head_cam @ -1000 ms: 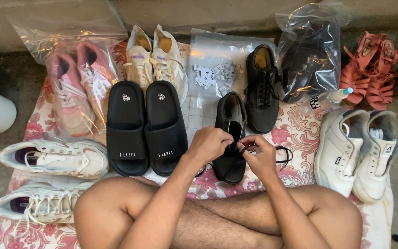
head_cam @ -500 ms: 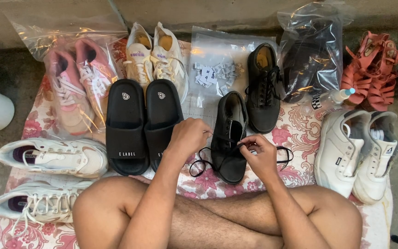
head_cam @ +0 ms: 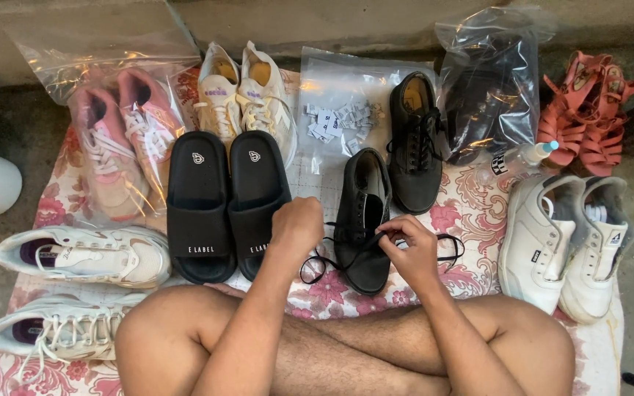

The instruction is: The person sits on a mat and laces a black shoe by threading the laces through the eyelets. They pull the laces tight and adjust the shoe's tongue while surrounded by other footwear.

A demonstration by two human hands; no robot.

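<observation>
A black lace-up shoe [head_cam: 362,213] lies in front of me on a floral cloth [head_cam: 471,205]. My left hand [head_cam: 296,224] is closed on the black shoelace [head_cam: 317,265] and holds it out to the left of the shoe, where the lace loops onto the cloth. My right hand [head_cam: 408,249] pinches the lace at the shoe's eyelets on its right side. Its matching black shoe [head_cam: 414,143] stands just behind to the right.
Black slides [head_cam: 225,202] lie left of the shoe. Cream sneakers [head_cam: 243,92], bagged pink sneakers [head_cam: 122,139], a bag of small tags [head_cam: 346,117], a bagged dark item [head_cam: 489,95], red sandals [head_cam: 588,110], white sneakers [head_cam: 570,238] and two more white sneakers [head_cam: 82,257] surround me.
My left hand has pulled the lace out leftward, away from the shoe toward the slides. My right hand stays at the eyelets.
</observation>
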